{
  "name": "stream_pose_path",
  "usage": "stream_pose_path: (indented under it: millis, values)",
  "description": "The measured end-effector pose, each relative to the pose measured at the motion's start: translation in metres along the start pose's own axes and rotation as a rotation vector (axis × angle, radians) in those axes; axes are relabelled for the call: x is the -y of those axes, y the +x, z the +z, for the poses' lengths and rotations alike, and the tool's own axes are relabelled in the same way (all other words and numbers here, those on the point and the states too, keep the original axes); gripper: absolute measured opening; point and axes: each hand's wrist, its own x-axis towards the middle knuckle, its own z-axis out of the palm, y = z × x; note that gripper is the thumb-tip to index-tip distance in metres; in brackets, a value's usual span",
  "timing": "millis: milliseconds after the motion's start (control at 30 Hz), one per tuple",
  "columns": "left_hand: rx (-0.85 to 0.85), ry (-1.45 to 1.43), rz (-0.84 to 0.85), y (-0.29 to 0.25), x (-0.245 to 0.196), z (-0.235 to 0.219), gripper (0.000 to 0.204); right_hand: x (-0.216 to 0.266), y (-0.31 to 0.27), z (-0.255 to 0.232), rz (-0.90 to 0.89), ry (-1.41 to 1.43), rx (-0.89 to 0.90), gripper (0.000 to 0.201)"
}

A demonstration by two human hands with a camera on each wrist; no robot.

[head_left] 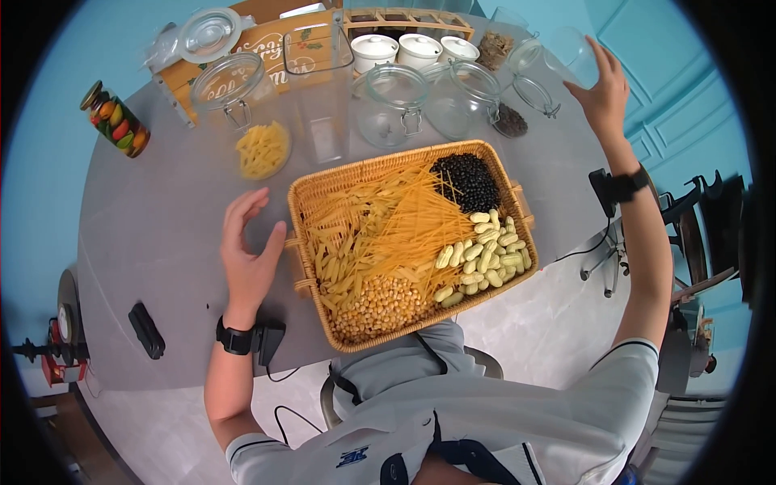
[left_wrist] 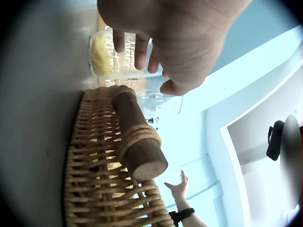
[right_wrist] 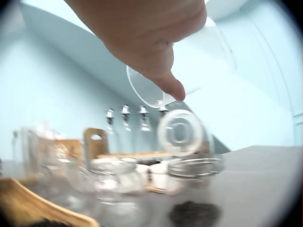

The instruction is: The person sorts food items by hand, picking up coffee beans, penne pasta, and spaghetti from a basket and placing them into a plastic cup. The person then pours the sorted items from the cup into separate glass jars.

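Observation:
My right hand (head_left: pixel 606 90), raised at the far right, grips a clear cup (head_left: pixel 568 56). In the right wrist view, the thumb presses on the cup's wall and its rim (right_wrist: pixel 142 90) tilts downward. Beside the left handle (left_wrist: pixel 135 127) of a wicker basket (head_left: pixel 364 168), my left hand (head_left: pixel 250 255) holds nothing, thumb and fingers apart. The basket contains penne (head_left: pixel 339 250), spaghetti (head_left: pixel 420 214), black beans (head_left: pixel 466 183), peanuts (head_left: pixel 489 257) and corn kernels (head_left: pixel 380 307). Dark grains fill the bottom of an open clip jar (head_left: pixel 509 121) below my right hand.
Behind the basket stand a jar of pasta (head_left: pixel 263 151), a tall clear container (head_left: pixel 325 121) and two clip jars (head_left: pixel 392 109). Farther back are white lidded pots (head_left: pixel 374 52) and a wooden crate (head_left: pixel 182 81). A colourful filled jar (head_left: pixel 119 125) and black device (head_left: pixel 146 330) lie left.

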Motion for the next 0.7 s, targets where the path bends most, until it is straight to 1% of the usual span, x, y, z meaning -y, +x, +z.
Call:
stream_pose_path:
  millis: [67,100,133,167,200,233,300,400,500,600,700]
  values:
    - [0.034,0.003,0.069,0.006,-0.010,0.001,0.057,0.015,0.002,-0.005,0.056,0.485,0.012,0.091]
    - [0.048,0.000,0.104,0.010,-0.018,0.004,0.063,0.045,0.004,-0.023,0.147,0.700,0.148,0.089]
    - [0.059,0.002,0.137,0.014,-0.025,0.006,0.069,0.094,0.003,-0.053,0.237,0.918,0.288,0.088]
    - [0.095,-0.030,0.149,0.018,-0.032,0.008,0.085,0.135,0.001,-0.071,0.324,1.138,0.435,0.087]
    - [0.129,-0.059,0.160,0.021,-0.038,0.011,0.101,0.161,-0.002,-0.072,0.238,1.162,0.474,0.092]
    - [0.125,-0.097,0.152,0.023,-0.041,0.014,0.109,0.186,-0.005,-0.072,0.150,1.183,0.507,0.098]
    - [0.114,-0.181,0.147,0.027,-0.047,0.019,0.125,0.239,-0.011,-0.077,0.125,1.352,0.635,0.096]
    - [0.047,-0.345,0.105,0.027,-0.042,0.016,0.134,0.297,-0.018,-0.076,-0.012,1.411,0.649,0.098]
    - [0.053,-0.311,0.024,0.026,-0.047,-0.001,0.127,0.322,-0.020,-0.074,0.007,1.591,0.835,0.095]
    - [-0.003,-0.101,0.103,0.026,-0.038,-0.014,0.117,0.321,-0.039,-0.051,0.191,1.800,0.822,0.080]
    - [-0.188,-0.117,0.104,0.029,-0.022,-0.023,0.109,0.306,-0.054,-0.037,0.179,1.576,1.117,0.049]
